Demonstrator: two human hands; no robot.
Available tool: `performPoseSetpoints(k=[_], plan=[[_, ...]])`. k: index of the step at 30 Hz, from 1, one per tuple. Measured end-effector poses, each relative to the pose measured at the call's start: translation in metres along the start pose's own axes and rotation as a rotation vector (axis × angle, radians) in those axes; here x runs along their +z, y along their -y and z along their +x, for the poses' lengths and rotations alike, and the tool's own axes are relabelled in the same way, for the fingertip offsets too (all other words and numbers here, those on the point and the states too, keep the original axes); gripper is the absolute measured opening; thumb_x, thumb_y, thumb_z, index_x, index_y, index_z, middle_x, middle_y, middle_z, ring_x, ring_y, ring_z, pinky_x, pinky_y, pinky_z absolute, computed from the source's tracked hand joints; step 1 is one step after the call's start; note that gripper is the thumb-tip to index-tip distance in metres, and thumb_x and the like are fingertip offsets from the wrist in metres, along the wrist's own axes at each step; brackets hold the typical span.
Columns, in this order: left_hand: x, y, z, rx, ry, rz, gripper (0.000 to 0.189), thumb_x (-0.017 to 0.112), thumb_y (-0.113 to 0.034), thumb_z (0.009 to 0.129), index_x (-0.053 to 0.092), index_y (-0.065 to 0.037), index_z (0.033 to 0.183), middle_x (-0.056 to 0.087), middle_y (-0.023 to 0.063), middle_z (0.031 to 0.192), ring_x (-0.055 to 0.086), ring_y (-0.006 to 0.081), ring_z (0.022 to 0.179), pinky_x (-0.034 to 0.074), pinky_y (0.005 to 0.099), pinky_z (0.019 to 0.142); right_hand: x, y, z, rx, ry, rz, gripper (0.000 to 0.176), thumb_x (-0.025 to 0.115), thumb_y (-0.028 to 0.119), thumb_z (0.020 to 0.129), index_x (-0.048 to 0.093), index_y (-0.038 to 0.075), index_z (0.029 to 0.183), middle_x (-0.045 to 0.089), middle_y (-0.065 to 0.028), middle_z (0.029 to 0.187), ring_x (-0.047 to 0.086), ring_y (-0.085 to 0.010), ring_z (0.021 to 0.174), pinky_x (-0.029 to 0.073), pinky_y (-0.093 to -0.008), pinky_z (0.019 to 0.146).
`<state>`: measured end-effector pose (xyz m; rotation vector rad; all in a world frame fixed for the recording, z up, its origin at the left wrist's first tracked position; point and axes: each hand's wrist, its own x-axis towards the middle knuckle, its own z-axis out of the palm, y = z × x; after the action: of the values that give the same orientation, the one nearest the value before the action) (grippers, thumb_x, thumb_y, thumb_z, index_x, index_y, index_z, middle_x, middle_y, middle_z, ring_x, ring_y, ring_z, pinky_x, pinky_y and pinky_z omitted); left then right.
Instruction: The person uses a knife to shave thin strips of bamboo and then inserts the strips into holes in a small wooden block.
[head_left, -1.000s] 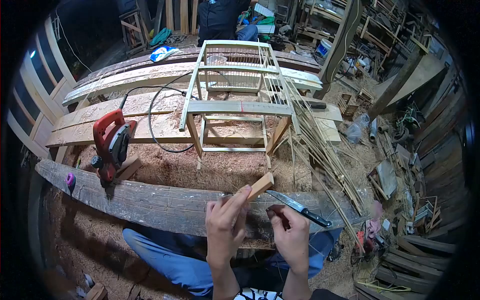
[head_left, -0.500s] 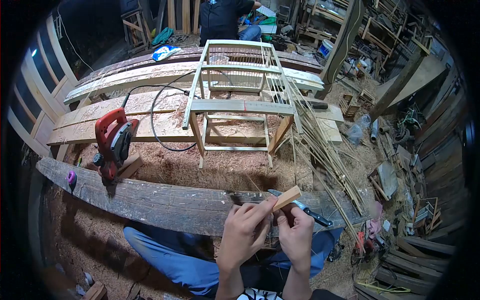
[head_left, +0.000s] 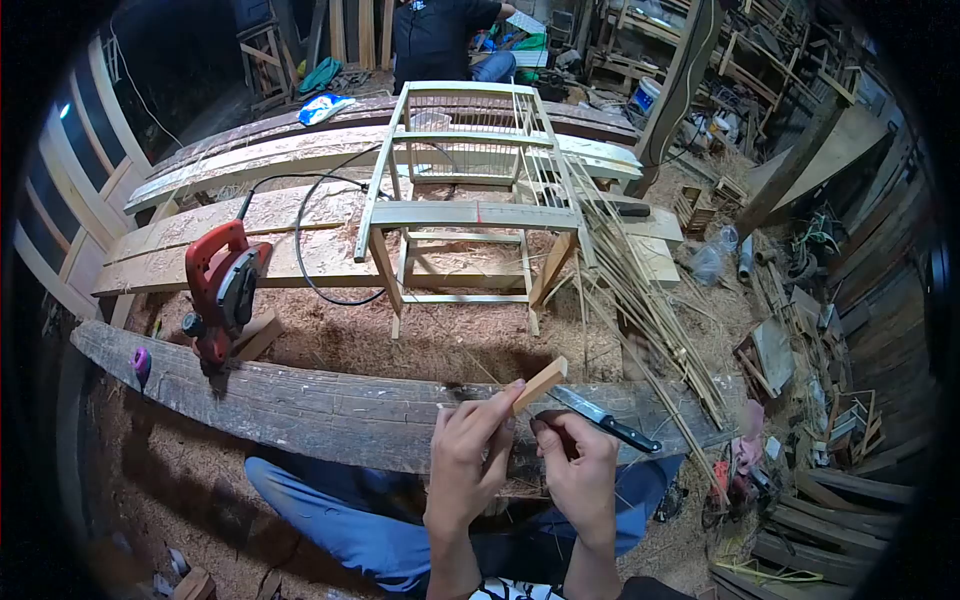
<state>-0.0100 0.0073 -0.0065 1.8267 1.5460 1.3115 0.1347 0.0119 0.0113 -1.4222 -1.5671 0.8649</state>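
Note:
My left hand (head_left: 468, 450) grips a small wooden block (head_left: 541, 386), which sticks out past the fingertips toward the upper right. Close beside it, my right hand (head_left: 578, 458) is closed with thumb and forefinger pinched together; what they hold, if anything, is too small to make out. A knife (head_left: 632, 435) with a black handle lies on the worn plank (head_left: 330, 415) just beyond my right hand, its blade pointing left behind the block. A slatted wooden frame (head_left: 478, 213) with thin upright rods stands past the plank.
A red power planer (head_left: 222, 290) rests on the plank at left, its black cable trailing behind. Near it is a purple roll (head_left: 141, 360). Thin bamboo strips (head_left: 655, 320) lean at right. Shavings cover the boards and floor. Another person (head_left: 436, 45) sits at the back.
Both hands have shifted slightly left and moved a little apart. The block has moved left with my left hand, so more of the knife blade shows.

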Motion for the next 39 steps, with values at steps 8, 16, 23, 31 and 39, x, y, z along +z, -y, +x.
performPoseSetpoints(k=[8,16,23,31,39], plan=[[0.001,-0.002,0.000,0.105,-0.009,0.043,0.049,0.066,0.001,0.085,0.062,-0.011,0.132,0.072,0.0060,0.116,0.066,0.0233,0.094,0.043,0.0377,0.081,0.006,-0.012,-0.004,0.047,-0.061,0.193,0.010,0.067,0.003,0.092,0.070,-0.005,0.098,0.065,-0.0118,0.068,0.058,-0.0071,0.060,0.045,-0.0286,0.054],[0.010,0.005,-0.003,0.029,0.015,0.090,0.040,0.069,-0.001,0.086,0.067,-0.011,0.125,0.074,0.0051,0.110,0.068,0.0205,0.092,0.042,0.0362,0.083,0.004,0.007,0.009,0.067,0.049,-0.008,0.012,0.063,0.010,0.095,0.065,-0.002,0.096,0.065,-0.0220,0.075,0.065,-0.0386,0.066,0.049,-0.0429,0.060],[0.012,0.019,-0.003,0.043,-0.218,0.056,0.037,0.065,0.006,0.087,0.069,-0.009,0.121,0.074,0.0061,0.110,0.068,0.0226,0.090,0.043,0.0355,0.081,0.032,-0.005,0.016,-0.170,0.033,-0.142,0.014,0.067,0.011,0.090,0.065,-0.003,0.091,0.066,-0.0213,0.076,0.066,-0.0358,0.063,0.048,-0.0418,0.055],[0.015,0.030,-0.016,-0.182,-0.528,-0.224,0.057,0.055,0.010,0.067,0.069,-0.004,0.120,0.073,0.0101,0.113,0.062,0.0271,0.099,0.046,0.0358,0.092,0.050,0.019,0.016,-0.211,0.152,-0.146,0.011,0.066,0.012,0.089,0.068,0.007,0.098,0.068,-0.0182,0.079,0.067,-0.0403,0.075,0.052,-0.0465,0.062],[0.015,0.013,-0.010,-0.111,-0.492,-0.119,0.055,0.061,0.010,0.065,0.070,-0.004,0.117,0.073,0.0092,0.111,0.065,0.0263,0.095,0.045,0.0340,0.091,0.036,0.009,0.014,-0.274,0.159,-0.226,0.012,0.068,0.010,0.088,0.068,0.005,0.099,0.069,-0.0173,0.080,0.068,-0.0381,0.072,0.053,-0.0446,0.061]])
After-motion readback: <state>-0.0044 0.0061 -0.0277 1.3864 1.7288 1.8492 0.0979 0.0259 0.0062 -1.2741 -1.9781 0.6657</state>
